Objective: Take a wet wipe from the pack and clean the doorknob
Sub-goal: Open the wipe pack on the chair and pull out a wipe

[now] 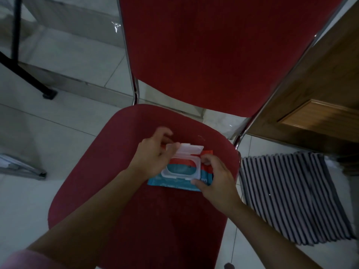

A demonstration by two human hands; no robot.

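A blue and red wet wipe pack [174, 183] lies flat on the seat of a red chair [120, 148]. Its white plastic lid [189, 149] is flipped up and back, showing the oval opening [181, 169]; no wipe sticks out. My left hand [153, 154] sits at the pack's left side, fingers on the raised lid. My right hand [215, 177] grips the pack's right end, thumb at the near corner of the lid frame. No doorknob is in view.
The chair's red backrest [213, 55] rises behind the seat on chrome tubes. A wooden door [314, 98] stands at the right, with a striped mat [295, 195] on the white tiled floor below it. A black stand leg [29, 74] crosses the floor at far left.
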